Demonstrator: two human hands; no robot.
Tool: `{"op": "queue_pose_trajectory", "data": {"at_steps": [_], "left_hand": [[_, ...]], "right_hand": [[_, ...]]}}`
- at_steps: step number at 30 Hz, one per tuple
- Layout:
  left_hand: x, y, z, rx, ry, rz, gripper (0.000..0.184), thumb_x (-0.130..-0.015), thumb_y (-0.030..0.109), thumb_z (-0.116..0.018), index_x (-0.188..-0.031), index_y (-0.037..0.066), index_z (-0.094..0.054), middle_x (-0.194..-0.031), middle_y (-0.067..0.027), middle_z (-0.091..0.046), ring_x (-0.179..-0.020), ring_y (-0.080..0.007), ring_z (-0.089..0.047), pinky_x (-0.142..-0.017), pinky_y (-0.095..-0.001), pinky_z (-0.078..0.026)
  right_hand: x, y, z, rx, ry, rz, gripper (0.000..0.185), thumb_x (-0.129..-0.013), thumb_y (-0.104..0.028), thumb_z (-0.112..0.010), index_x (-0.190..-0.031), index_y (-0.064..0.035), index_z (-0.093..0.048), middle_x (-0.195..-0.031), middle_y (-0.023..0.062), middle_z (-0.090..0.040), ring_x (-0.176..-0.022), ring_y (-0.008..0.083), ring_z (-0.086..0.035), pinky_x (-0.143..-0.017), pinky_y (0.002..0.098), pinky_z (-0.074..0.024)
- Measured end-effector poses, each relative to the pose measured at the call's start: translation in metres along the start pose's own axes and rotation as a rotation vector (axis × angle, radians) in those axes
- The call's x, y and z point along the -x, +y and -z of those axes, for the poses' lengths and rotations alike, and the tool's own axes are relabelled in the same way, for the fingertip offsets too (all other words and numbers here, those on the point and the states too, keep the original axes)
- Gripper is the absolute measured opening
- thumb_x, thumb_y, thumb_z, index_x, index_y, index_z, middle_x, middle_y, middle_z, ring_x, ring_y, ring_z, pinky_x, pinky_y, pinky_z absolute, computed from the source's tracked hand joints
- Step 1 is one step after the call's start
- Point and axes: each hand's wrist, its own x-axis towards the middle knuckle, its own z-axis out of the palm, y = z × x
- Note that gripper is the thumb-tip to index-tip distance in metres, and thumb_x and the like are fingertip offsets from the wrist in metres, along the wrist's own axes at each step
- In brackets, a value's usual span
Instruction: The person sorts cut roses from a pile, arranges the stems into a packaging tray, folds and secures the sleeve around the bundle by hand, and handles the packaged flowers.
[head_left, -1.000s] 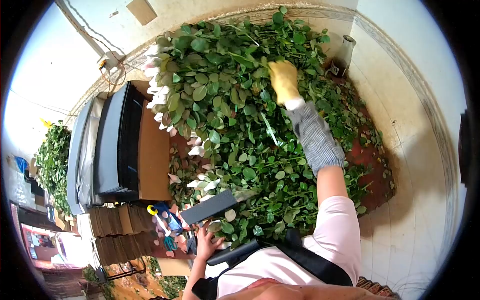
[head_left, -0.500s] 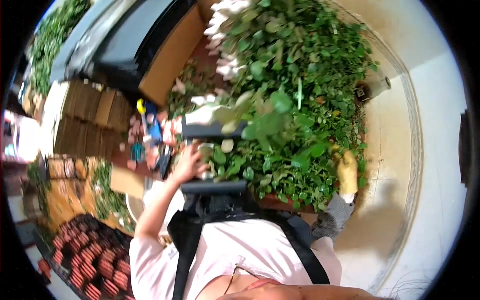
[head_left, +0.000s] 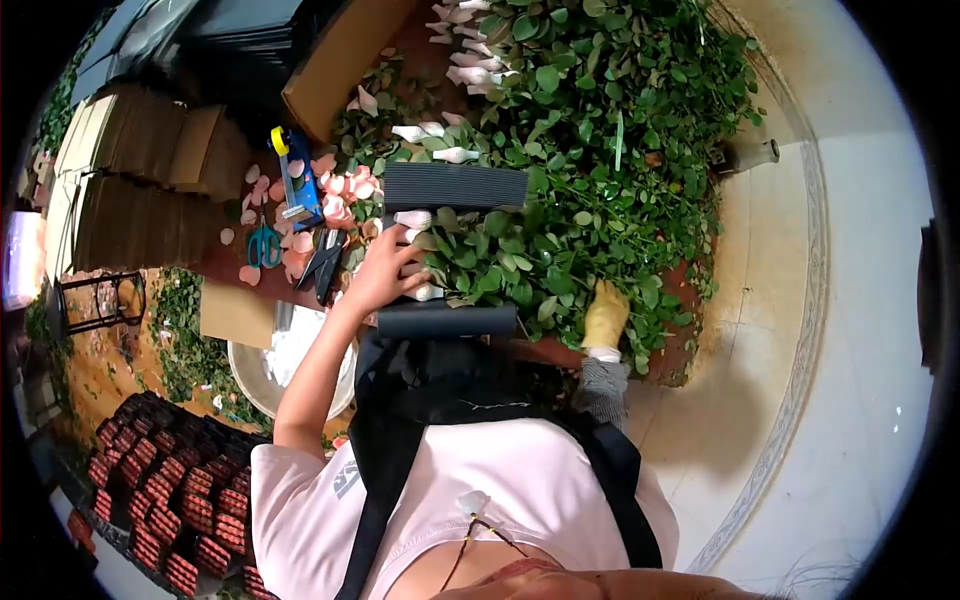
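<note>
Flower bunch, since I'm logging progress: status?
Left hand at blooms; gloved right hand among leaves. Bunch between dark supports. More foliage crowds right side.

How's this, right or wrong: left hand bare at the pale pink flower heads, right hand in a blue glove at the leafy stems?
Wrong on glove colour: the head view shows a yellow glove on the right hand, at the leafy stems. Left hand is bare at the pale pink flower heads.

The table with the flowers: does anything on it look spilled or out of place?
Loose pink petals lie scattered around the teal scissors and blue tool, off any flower, so that patch looks untidy. It may just be trimming litter; nothing looks clearly broken.
</note>
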Motion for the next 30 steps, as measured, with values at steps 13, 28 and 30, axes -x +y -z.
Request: {"op": "queue_pose_trajectory", "data": {"at_steps": [13, 28, 30], "left_hand": [[0.016, 0.006, 0.029, 0.213, -0.333, 0.424, 0.043, -0.089, 0.041, -0.071, -0.082, -0.001, -0.072, -0.071, -0.0181, -0.066, -0.061, -0.0292, -0.062, -0.06, -0.04, -0.048], [0.02, -0.017, 0.016, 0.323, 0.03, 0.411, 0.045, -0.087, 0.046, -0.072, -0.096, 0.002, -0.064, -0.086, -0.0209, -0.069, -0.082, -0.0343, -0.069, -0.072, -0.0423, -0.053], [-0.001, 0.003, 0.016, 0.131, -0.153, 0.419, 0.038, -0.086, 0.04, -0.073, -0.086, 0.002, -0.068, -0.085, -0.0202, -0.07, -0.082, -0.038, -0.068, -0.072, -0.043, -0.053]], "right_hand": [[-0.069, -0.239, 0.226, -0.398, -0.516, 1.026, 0.023, -0.088, -0.022, -0.066, -0.106, -0.0094, -0.073, -0.097, 0.0081, -0.075, -0.088, 0.0279, -0.072, -0.076, 0.0408, -0.0569], [-0.083, -0.254, 0.176, -0.139, -0.388, 0.953, 0.026, -0.085, -0.036, -0.068, -0.088, -0.01, -0.071, -0.079, 0.0103, -0.073, -0.076, 0.0285, -0.072, -0.065, 0.0409, -0.0532], [-0.083, -0.262, 0.17, -0.167, -0.38, 0.972, 0.023, -0.085, -0.033, -0.066, -0.088, -0.0107, -0.071, -0.074, 0.0083, -0.072, -0.074, 0.0275, -0.072, -0.063, 0.0401, -0.0532]]}}
